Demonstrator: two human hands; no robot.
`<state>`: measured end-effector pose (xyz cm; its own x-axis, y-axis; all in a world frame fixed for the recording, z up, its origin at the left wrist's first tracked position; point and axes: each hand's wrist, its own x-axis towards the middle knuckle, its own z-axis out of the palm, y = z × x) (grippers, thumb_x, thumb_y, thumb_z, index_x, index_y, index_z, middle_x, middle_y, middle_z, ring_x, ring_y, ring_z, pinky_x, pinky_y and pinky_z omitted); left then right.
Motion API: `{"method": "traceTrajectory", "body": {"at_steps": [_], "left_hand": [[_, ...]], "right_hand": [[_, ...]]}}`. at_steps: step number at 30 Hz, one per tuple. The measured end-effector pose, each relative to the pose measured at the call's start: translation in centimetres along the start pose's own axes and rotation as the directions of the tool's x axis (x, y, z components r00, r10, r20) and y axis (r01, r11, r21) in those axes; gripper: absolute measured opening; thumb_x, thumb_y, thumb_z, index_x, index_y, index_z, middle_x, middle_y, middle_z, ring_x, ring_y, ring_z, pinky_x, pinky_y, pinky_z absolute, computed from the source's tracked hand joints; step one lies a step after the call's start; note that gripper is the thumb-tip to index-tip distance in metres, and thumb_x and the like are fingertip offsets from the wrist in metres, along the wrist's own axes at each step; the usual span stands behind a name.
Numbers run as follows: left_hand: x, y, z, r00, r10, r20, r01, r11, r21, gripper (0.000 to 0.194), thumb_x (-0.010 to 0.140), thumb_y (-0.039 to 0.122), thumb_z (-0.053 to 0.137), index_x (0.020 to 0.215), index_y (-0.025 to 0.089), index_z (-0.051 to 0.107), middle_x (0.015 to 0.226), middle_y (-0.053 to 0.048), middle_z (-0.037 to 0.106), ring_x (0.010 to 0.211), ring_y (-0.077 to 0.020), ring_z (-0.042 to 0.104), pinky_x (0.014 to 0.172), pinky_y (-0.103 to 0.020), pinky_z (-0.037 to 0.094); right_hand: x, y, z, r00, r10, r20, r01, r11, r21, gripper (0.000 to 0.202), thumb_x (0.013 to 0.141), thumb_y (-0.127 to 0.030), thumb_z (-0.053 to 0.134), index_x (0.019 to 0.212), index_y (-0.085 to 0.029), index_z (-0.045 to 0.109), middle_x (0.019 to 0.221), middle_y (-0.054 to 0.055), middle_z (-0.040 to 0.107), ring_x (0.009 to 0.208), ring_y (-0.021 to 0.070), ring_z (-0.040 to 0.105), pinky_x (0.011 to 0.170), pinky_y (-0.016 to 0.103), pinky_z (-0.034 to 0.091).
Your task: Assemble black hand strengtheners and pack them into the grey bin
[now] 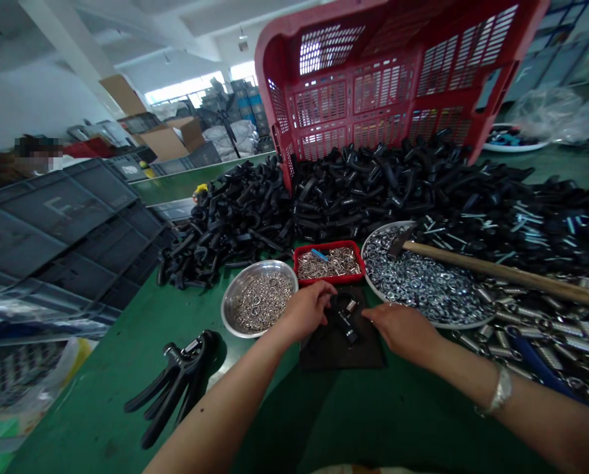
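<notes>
While both forearms angle inward, left hand point(308, 308) and right hand point(402, 327) (fingers curled, grip unclear) flank small black part point(346, 320) on dark mat point(341, 349).

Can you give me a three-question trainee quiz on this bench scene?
1. True or false: the hammer lies across the large tray of nuts.
2. Which container sits between the two round metal dishes? A) red tray of pins B) grey crate C) cardboard box
3. What lies under both hands, left hand and right hand?

Key: 1 true; 2 A; 3 a dark mat with a small black part on it.
</notes>
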<state>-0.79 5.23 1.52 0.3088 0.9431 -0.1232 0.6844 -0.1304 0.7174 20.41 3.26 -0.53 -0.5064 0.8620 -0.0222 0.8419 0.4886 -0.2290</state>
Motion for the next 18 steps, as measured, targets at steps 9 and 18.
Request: {"method": "traceTrajectory", "body": {"at_steps": [9,18], "left_hand": [[0.1,0.2,1.2,0.991,-0.035,-0.129,0.054,0.988,0.147,0.017,0.078,0.035,0.052,0.081,0.021,0.06,0.076,0.001,0.064,0.067,-0.0132,0.06,0.063,-0.023,0.043],[0.6,1.3,1.0,0.991,-0.069,-0.116,0.117,0.87,0.479,0.022,0.079,0.039,0.051,0.086,0.022,0.062,0.089,-0.003,0.061,0.084,-0.0175,0.058,0.073,-0.026,0.043]], "right_hand": [[2.8,0.4,-1.0,0.963,0.131,-0.234,-0.044,0.938,0.344,0.021,0.083,-0.031,0.042,0.086,-0.021,0.06,0.085,0.002,0.065,0.08,0.0162,0.058,0.071,0.027,0.041],[3.8,0.4,0.0,0.955,0.17,-0.244,-0.066,0.921,0.383,0.025,0.08,-0.04,0.047,0.076,-0.021,0.061,0.077,0.002,0.063,0.07,0.0155,0.056,0.061,0.026,0.038]]}}
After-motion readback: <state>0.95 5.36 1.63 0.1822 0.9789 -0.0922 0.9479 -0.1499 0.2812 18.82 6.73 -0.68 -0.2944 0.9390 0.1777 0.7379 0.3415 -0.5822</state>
